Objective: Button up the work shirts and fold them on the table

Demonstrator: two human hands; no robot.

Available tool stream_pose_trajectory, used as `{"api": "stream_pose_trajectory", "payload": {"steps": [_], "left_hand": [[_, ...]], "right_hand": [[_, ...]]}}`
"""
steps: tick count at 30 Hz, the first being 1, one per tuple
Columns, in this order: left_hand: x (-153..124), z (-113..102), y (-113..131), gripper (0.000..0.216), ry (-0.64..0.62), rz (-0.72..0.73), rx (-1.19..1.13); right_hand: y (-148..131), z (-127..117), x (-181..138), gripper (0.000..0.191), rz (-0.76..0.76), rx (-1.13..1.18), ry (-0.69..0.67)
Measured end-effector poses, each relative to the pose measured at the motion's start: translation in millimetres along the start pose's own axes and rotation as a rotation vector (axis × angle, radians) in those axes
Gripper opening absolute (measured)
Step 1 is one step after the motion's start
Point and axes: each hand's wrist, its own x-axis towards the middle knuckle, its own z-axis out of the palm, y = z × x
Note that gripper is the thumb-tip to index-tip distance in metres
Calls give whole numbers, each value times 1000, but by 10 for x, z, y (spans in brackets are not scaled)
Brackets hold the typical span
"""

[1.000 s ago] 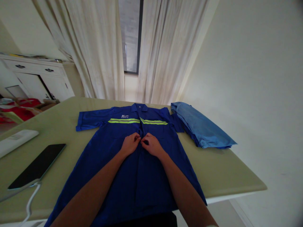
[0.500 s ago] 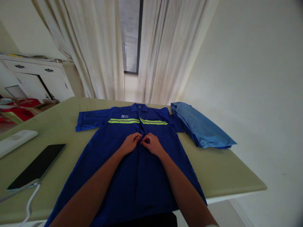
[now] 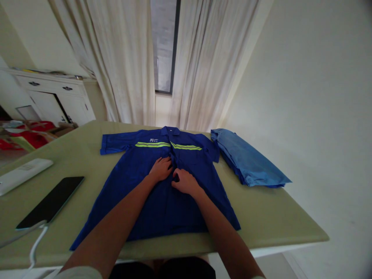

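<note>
A dark blue short-sleeved work shirt lies face up and spread out, its collar away from me. Yellow-green reflective stripes cross its chest, with a small white logo above the left one. Both hands are at the front opening, just below the stripes. My left hand has its fingers bent onto the fabric at the opening's left edge, gripping it. Slightly nearer to me, my right hand pinches the placket between thumb and fingers. Whatever small part lies between the fingertips is hidden.
The shirt rests on a greenish table. Folded light blue and blue clothes lie at its right side. On the left are a black phone with a white cable and a white device. Curtains and a wall stand close behind.
The shirt has slid away from me, so its hem now lies on the table. My left hand has moved slightly up the opening; my right hand sits a little lower than it.
</note>
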Motion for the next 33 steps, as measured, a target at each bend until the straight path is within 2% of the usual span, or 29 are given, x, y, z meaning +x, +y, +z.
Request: {"api": "stream_pose_trajectory", "payload": {"steps": [4, 6, 10, 13, 14, 16, 18, 21, 28, 33], "left_hand": [[-42, -72, 41, 24, 61, 123, -13], [-111, -75, 81, 27, 63, 134, -90], [-282, -37, 166, 39, 67, 12, -254], [-409, -27, 204, 29, 39, -53, -327], [-440, -34, 210, 25, 22, -62, -350], [-474, -58, 217, 20, -12, -64, -400], [-474, -82, 227, 19, -26, -66, -434], [-447, -93, 251, 19, -18, -100, -467], [-420, -50, 232, 22, 11, -155, -588], [-431, -65, 267, 23, 37, -159, -585]], "right_hand": [[50, 75, 26, 16, 7, 37, 57], [126, 70, 47, 21, -21, 84, 64], [262, 11, 47, 29, -80, 191, 57], [301, -21, 3, 5, -164, 233, 34], [301, -27, -15, 9, -197, 243, 8], [285, -32, -50, 31, -253, 251, -64], [257, -27, -78, 38, -286, 228, -128], [209, -3, -99, 27, -324, 167, -143], [119, 9, -131, 9, -295, 98, 23], [174, -22, -78, 7, -359, 181, -62]]}}
